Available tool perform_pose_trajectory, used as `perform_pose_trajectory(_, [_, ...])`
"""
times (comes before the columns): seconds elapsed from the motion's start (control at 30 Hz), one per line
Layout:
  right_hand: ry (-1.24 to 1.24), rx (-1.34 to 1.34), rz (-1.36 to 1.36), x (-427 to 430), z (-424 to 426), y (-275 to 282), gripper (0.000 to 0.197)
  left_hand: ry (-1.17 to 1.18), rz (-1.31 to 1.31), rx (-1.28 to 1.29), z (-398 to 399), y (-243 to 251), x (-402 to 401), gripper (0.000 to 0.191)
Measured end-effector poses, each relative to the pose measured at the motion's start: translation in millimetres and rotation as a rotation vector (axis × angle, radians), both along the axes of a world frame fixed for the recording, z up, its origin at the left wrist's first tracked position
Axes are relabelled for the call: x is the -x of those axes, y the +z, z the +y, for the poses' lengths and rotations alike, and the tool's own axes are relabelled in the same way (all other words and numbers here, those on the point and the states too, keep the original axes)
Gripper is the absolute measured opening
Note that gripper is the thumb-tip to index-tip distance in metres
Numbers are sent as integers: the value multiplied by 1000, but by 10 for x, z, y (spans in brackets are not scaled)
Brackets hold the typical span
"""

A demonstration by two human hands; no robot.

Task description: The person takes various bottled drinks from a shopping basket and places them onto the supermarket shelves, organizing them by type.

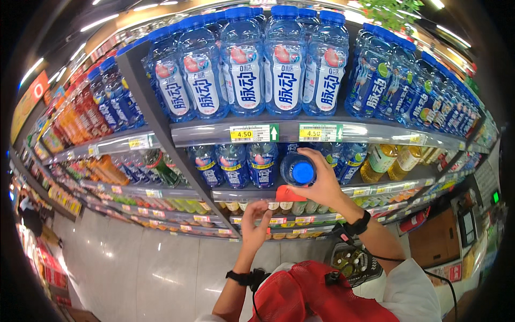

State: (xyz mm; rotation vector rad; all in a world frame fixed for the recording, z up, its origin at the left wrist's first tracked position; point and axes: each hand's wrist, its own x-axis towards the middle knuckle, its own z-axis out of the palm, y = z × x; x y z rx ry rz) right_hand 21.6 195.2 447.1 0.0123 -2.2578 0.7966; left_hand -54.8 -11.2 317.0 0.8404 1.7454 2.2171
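My right hand grips a clear blue drink bottle with a blue cap facing up at me. It is at the front of the second shelf, thumb on the near side and fingers around the far side. Just under the bottle a red flat piece shows at the shelf edge; I cannot tell what it is. To the left of the bottle stand several smaller blue bottles with yellow bands. My left hand is raised below that shelf's front, fingers apart and holding nothing.
Large blue bottles crowd the upper shelf behind price tags. Amber drink bottles stand to the right. A grey upright divides the bays. On the floor by my right side is a black basket with bottles. Cables hang from both wrists.
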Motion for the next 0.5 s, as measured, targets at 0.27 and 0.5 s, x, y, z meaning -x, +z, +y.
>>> perform_pose_trajectory(0.27, [-151, 142, -111, 256, 32, -62, 87, -149, -274, -69, -704, -388, 82, 9])
perform_pose_trajectory(0.5, [-95, 266, -122, 352, 73, -38, 106, -202, -266, -49, -763, -495, 298, 8])
